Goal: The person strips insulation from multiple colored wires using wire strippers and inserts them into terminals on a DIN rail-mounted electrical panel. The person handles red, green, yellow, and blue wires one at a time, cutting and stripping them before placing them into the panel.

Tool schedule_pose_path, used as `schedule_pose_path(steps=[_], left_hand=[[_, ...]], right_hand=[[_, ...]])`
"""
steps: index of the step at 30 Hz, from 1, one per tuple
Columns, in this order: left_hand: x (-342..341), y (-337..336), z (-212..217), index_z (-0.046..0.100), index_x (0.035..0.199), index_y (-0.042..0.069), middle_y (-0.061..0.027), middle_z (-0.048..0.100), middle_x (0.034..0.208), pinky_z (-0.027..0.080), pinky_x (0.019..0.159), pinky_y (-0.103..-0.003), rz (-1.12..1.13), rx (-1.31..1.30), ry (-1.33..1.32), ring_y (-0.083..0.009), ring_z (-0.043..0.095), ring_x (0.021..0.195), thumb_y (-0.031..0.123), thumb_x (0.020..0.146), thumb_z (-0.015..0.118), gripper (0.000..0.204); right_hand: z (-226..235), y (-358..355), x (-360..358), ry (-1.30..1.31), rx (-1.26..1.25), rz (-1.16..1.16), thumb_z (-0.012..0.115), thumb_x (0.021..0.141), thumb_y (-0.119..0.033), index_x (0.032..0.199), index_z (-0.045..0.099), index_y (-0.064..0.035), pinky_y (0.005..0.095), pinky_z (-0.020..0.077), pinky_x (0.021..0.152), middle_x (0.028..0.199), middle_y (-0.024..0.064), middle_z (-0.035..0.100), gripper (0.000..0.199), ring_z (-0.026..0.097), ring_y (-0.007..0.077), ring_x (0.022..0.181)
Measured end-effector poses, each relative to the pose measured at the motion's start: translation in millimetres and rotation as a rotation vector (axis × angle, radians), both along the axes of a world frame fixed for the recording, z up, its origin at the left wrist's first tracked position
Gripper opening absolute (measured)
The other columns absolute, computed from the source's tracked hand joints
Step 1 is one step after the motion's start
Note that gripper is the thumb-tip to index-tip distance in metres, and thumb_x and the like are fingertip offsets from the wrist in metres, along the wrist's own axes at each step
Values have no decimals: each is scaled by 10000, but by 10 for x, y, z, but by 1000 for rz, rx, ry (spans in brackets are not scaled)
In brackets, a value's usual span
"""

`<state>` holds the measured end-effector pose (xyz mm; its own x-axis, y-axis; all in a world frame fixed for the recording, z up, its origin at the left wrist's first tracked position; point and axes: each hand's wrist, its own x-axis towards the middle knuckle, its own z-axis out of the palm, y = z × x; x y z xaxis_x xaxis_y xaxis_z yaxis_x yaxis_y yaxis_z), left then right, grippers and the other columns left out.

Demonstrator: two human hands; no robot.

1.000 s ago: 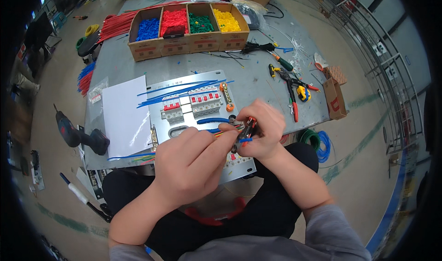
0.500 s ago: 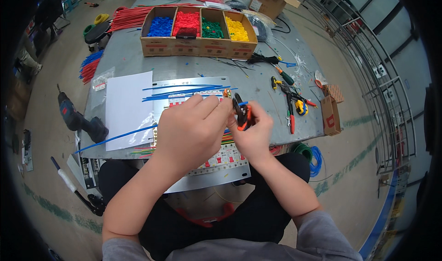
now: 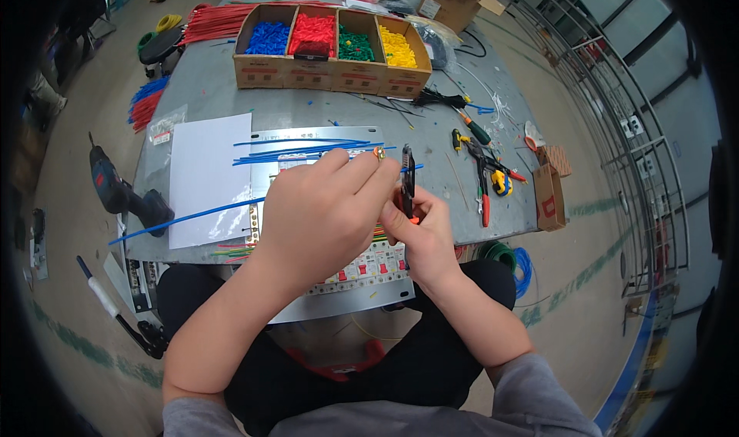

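Observation:
My left hand point(image 3: 331, 198) is closed on a long blue wire point(image 3: 188, 217). The wire runs out to the left over a white sheet of paper point(image 3: 208, 175); its other end passes the tool on the right. My right hand point(image 3: 426, 233) grips a black wire stripper point(image 3: 408, 181) with orange handles, its head upright across the wire beside my left fingertips. A small gold-coloured piece point(image 3: 379, 153) shows at those fingertips. Below both hands lies a metal plate point(image 3: 339, 308) bearing rows of circuit breakers point(image 3: 368, 270), partly covered by my left hand. Several cut blue wires point(image 3: 308, 143) rest across its far part.
A cardboard box point(image 3: 331, 77) holds blue, red, green and yellow terminals in compartments. Right on the table lie red-handled pliers point(image 3: 483, 183), a green screwdriver point(image 3: 476, 129) and a yellow tape measure point(image 3: 502, 183). A cordless drill point(image 3: 123, 190) sits at the left edge.
The wire stripper has turned from tilted to nearly upright, now seen edge-on. More blue wire shows past it on the right. The whole view has shifted slightly.

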<state>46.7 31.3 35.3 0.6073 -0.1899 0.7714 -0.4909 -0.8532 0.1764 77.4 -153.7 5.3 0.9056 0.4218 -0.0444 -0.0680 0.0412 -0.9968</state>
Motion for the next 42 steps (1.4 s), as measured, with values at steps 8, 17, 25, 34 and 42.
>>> schedule_pose_path(steps=[8,17,25,34,42], left_hand=[[64,-41,5,740,1053,73,-13,571,743,424,513,-355,-5,-10,0,-191,591,646,81,791,795,267],[48,-50,19,736,1036,73,-15,555,734,423,505,-354,-28,-37,-36,-192,586,635,83,776,795,267],[-15,-43,-52,747,1053,75,-12,590,747,426,499,-349,10,-13,24,-187,597,638,108,786,808,276],[-236,-60,64,783,1114,66,-34,587,729,407,500,-361,-39,-115,101,-209,590,607,49,841,800,274],[-351,-136,125,800,1113,47,-34,565,722,400,502,-366,-89,-152,130,-215,570,597,-17,796,796,324]], right_hand=[[-34,25,30,-80,22,-107,849,1005,-249,989,698,-26,237,365,669,813,-67,587,270,478,21,752],[-50,-35,54,-159,-30,-151,886,965,-247,1016,705,-27,239,368,661,811,-66,579,290,478,27,736],[-48,-67,-36,197,179,127,805,1028,-354,1112,691,-19,243,406,687,839,-34,609,364,519,55,758],[-54,-144,-73,-109,73,195,814,1030,-304,1157,666,-18,250,450,723,917,-6,636,346,558,64,799],[-104,-204,142,-827,-232,-67,911,802,-121,1053,701,-43,282,507,675,890,84,686,337,670,182,761]])
